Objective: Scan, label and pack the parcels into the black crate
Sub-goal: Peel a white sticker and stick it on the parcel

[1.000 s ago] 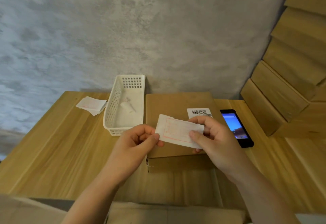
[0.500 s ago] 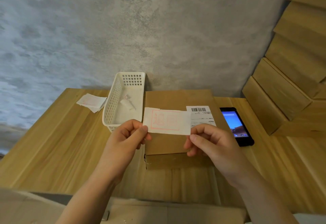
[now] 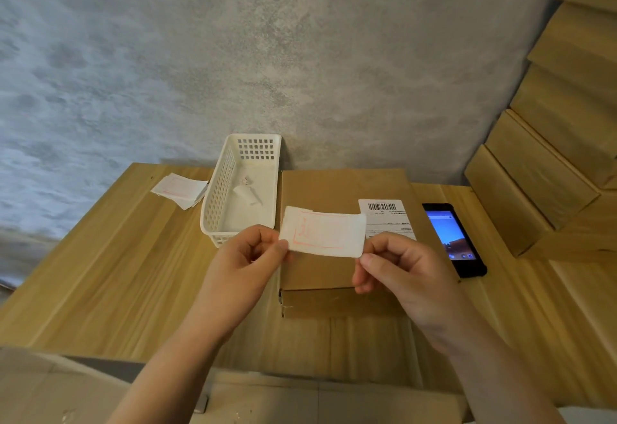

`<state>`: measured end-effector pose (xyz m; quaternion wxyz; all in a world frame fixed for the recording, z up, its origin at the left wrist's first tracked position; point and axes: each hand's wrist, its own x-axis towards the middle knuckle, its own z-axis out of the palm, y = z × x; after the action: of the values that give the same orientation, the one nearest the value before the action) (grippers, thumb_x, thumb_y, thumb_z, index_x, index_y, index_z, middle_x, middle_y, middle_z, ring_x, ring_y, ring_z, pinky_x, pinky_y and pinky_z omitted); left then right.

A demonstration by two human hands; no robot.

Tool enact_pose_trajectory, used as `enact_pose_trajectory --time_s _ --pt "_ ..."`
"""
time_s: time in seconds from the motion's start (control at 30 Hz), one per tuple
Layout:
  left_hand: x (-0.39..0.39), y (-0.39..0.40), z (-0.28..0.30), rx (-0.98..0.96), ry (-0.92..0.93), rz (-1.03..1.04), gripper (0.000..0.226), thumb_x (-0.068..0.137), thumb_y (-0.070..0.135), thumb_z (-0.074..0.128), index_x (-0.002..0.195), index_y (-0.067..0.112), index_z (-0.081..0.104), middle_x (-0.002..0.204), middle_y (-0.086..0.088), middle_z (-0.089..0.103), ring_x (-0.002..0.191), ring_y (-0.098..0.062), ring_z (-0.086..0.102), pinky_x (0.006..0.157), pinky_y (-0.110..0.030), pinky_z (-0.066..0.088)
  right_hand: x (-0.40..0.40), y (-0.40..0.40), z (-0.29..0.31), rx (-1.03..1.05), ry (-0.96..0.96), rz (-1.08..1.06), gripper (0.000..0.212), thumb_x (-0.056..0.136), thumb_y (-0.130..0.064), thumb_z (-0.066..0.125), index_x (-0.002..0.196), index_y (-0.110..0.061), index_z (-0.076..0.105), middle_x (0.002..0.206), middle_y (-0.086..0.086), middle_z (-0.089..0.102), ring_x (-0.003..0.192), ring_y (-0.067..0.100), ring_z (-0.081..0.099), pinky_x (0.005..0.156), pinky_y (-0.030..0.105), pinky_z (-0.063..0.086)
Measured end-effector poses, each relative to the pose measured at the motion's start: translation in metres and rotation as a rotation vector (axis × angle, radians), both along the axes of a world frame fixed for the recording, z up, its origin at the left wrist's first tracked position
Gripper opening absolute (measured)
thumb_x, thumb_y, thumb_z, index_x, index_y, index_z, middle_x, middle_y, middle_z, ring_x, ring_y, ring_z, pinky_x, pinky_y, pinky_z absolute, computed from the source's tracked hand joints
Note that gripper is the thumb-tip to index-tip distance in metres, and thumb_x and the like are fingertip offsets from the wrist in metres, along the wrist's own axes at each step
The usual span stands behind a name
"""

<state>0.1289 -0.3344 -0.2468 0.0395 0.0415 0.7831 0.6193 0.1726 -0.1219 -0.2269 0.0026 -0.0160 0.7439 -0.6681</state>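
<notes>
Both hands, left [image 3: 248, 256] and right [image 3: 397, 270], pinch the red-printed label [image 3: 322, 231] by its ends, stretched flat above the parcel [image 3: 334, 189] beneath them, likely for sticking down.

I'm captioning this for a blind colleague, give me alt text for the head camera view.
Two hands, left hand and right hand, pinch a white label with red print by its ends above a cardboard parcel bearing a barcode label on a wooden table. A white plastic basket stands left, a smartphone right.

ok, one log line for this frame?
stage: labelling | hands: left and right pinch red-printed label by its ends | label: above cardboard parcel | crate: not in view
</notes>
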Motion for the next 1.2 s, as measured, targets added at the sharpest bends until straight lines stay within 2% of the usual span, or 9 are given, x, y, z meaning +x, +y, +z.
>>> enact_pose_trajectory --time_s 0.1,0.17,0.27,0.33,0.53,0.77,1.0,1.1,1.2 --pt "-0.001 0.003 -0.004 -0.261 0.132 0.040 0.034 0.088 0.038 0.062 0.122 0.038 0.056 0.108 0.024 0.066 0.095 0.005 0.059 0.075 -0.013 0.045 0.001 -0.004 0.003 -0.029 0.045 -0.027 0.013 0.091 0.006 0.055 0.083 0.003 0.065 0.067 0.008 0.069 0.060 0.013 0.063 0.064 0.020 0.053" --pt "-0.001 0.006 -0.001 -0.347 0.297 0.064 0.049 0.084 0.046 0.060 0.131 0.038 0.048 0.122 0.028 0.055 0.110 0.007 0.050 0.087 -0.014 0.040 0.001 -0.009 0.004 -0.028 0.085 -0.034 0.014 0.091 0.006 0.056 0.082 0.000 0.066 0.068 0.009 0.068 0.062 0.012 0.063 0.064 0.020 0.054" --pt "0.004 0.016 0.008 -0.343 0.539 -0.020 0.028 0.086 0.042 0.057 0.113 0.035 0.058 0.110 0.023 0.059 0.110 -0.001 0.052 0.088 -0.011 0.037 0.001 -0.016 0.004 0.069 0.169 -0.025 0.018 0.090 0.002 0.061 0.080 -0.012 0.068 0.073 0.006 0.069 0.069 0.012 0.065 0.067 0.021 0.054" --pt "0.009 0.023 0.015 -0.296 0.576 -0.097 0.016 0.086 0.040 0.060 0.101 0.035 0.063 0.099 0.021 0.062 0.102 -0.004 0.057 0.084 -0.010 0.039 0.002 -0.020 0.003 0.165 0.225 -0.014 0.016 0.089 -0.003 0.065 0.080 -0.016 0.069 0.076 0.002 0.068 0.072 0.011 0.064 0.068 0.020 0.052" --pt "0.015 0.021 0.016 -0.187 0.547 -0.142 0.015 0.081 0.043 0.065 0.096 0.038 0.067 0.093 0.017 0.068 0.095 -0.014 0.062 0.079 -0.021 0.047 0.003 -0.028 0.001 0.259 0.361 -0.069 0.011 0.084 -0.019 0.064 0.080 -0.029 0.067 0.080 -0.009 0.067 0.080 0.012 0.065 0.068 0.014 0.049" --pt "0.015 0.016 0.011 -0.175 0.506 -0.101 0.011 0.081 0.039 0.061 0.088 0.036 0.069 0.087 0.017 0.069 0.091 -0.012 0.063 0.077 -0.020 0.047 0.002 -0.032 0.000 0.274 0.352 -0.017 0.010 0.084 -0.027 0.062 0.082 -0.020 0.069 0.078 -0.007 0.067 0.079 0.015 0.064 0.066 0.022 0.053" --pt "0.005 -0.005 0.007 -0.057 0.332 -0.002 0.015 0.089 0.014 0.066 0.083 0.027 0.067 0.081 0.007 0.068 0.079 -0.014 0.062 0.073 -0.027 0.052 -0.005 -0.034 -0.006 0.203 0.167 -0.028 0.008 0.084 -0.019 0.062 0.077 -0.019 0.066 0.075 -0.008 0.064 0.072 0.003 0.059 0.061 0.016 0.047" --pt "-0.004 -0.024 0.004 -0.032 0.236 0.030 0.009 0.091 0.017 0.064 0.086 0.023 0.069 0.084 0.002 0.070 0.081 -0.020 0.065 0.079 -0.040 0.055 -0.010 -0.035 -0.010 0.145 0.056 -0.080 0.015 0.090 -0.011 0.060 0.077 -0.016 0.067 0.076 0.002 0.065 0.071 0.016 0.059 0.064 0.023 0.050" --pt "-0.015 -0.043 0.000 0.008 0.196 0.083 0.009 0.093 0.019 0.061 0.087 0.019 0.068 0.084 0.002 0.071 0.082 -0.018 0.067 0.078 -0.037 0.055 -0.019 -0.039 -0.008 0.121 -0.021 -0.136 0.015 0.090 -0.011 0.058 0.079 -0.015 0.066 0.076 0.001 0.067 0.069 0.014 0.062 0.066 0.021 0.053"
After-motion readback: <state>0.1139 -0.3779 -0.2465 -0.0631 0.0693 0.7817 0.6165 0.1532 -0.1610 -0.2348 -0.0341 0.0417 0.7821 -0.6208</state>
